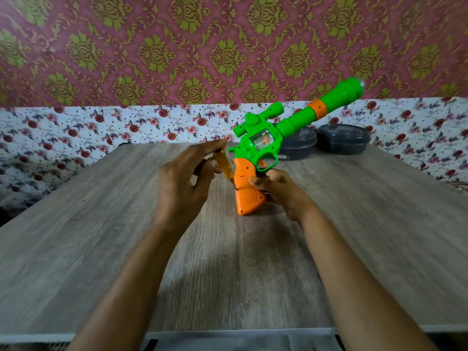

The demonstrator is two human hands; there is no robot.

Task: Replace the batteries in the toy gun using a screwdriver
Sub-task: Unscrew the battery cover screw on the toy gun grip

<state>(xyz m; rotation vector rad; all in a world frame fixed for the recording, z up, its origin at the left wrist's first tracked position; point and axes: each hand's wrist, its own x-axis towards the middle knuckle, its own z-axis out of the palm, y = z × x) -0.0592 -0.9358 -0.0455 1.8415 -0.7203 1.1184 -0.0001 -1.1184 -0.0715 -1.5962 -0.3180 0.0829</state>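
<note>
left grip: pinches yellow screwdriver, tip against orange handle of toy gun;
right grip: grasping that handle, centre of frame

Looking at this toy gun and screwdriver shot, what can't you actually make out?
Head view only:
- Screw under the screwdriver tip: too small and blurred.
- Batteries: hidden inside the toy gun grip.
- Right hand: most fingers are behind the grip.
- Dark containers: contents hidden by their lids; the toy gun covers part of one.
</note>
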